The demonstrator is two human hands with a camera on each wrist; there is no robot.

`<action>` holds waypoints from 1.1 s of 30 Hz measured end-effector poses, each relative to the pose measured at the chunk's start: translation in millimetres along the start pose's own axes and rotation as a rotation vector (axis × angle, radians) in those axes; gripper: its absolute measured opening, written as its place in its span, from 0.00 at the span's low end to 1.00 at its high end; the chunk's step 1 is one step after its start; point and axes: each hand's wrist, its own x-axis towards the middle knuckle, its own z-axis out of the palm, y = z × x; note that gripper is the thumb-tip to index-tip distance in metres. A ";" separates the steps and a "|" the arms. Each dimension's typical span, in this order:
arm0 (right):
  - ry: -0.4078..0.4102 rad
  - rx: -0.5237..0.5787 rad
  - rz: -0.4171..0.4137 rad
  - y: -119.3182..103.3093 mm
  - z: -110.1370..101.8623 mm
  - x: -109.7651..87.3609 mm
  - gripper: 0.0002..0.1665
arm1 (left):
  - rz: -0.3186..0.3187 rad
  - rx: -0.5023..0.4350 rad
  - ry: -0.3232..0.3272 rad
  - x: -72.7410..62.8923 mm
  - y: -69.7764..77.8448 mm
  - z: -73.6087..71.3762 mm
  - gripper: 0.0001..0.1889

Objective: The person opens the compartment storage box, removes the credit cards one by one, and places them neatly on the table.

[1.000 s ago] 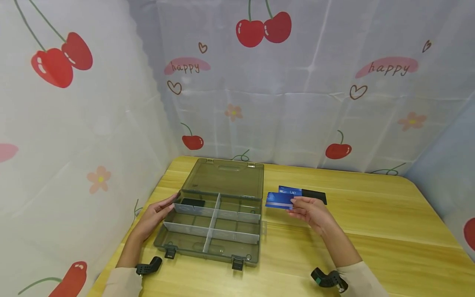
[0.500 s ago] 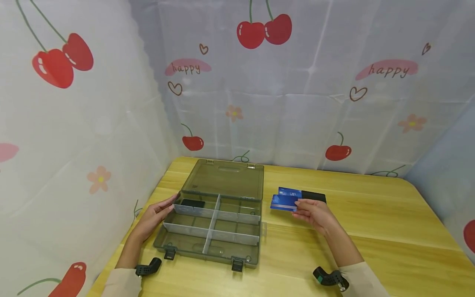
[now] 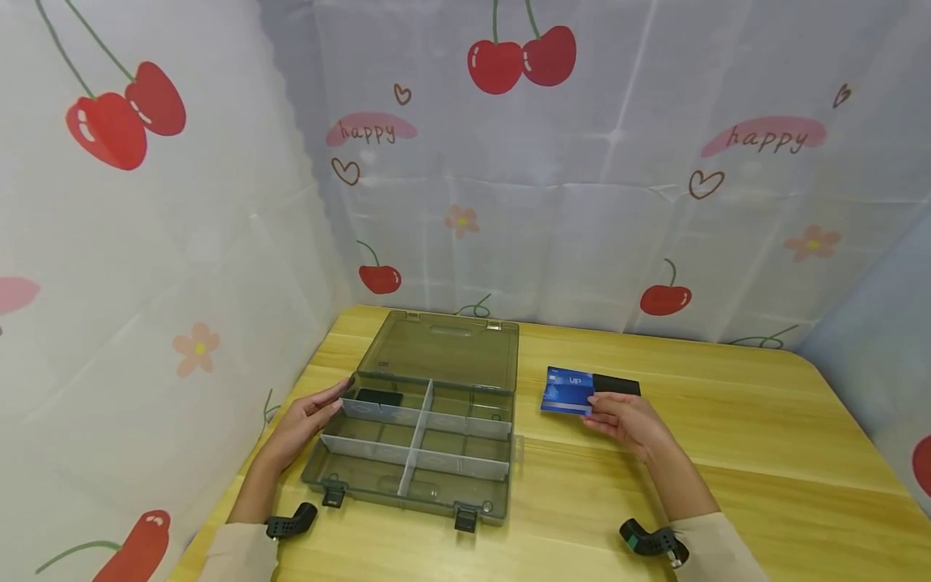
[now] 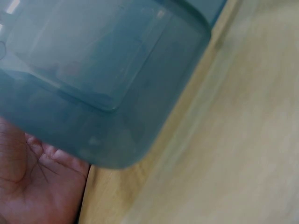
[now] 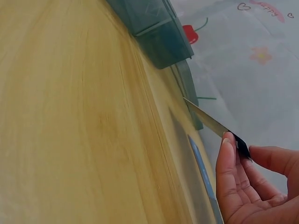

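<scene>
Lengthwise, the held blue card (image 3: 567, 399) points toward the box (image 3: 396, 501).

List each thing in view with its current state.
Organizer box: open
Lid: tipped back
Front latches: undone
Dark item: lying in the box, back left
Blue card: raised, pinched by right hand
VIP card: partly hidden behind blue card
Black strip: beside VIP card, partly hidden
Left hand: touching box's left side

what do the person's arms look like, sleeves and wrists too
The left sleeve and right sleeve are plain beige. Beside them sit bent black units: the left wrist camera, dotted with small holes, and the right wrist camera, with a green patch. No gloves or cables show.
</scene>
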 end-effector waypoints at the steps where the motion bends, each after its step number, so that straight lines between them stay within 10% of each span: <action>1: -0.002 0.000 0.002 0.5 -0.3 0.3 0.12 | -0.003 0.002 0.000 -0.8 0.3 -0.3 0.29; 33: 0.030 -0.026 0.026 8.0 -8.0 2.9 0.28 | -0.019 0.032 0.018 -0.6 -1.8 -1.3 0.30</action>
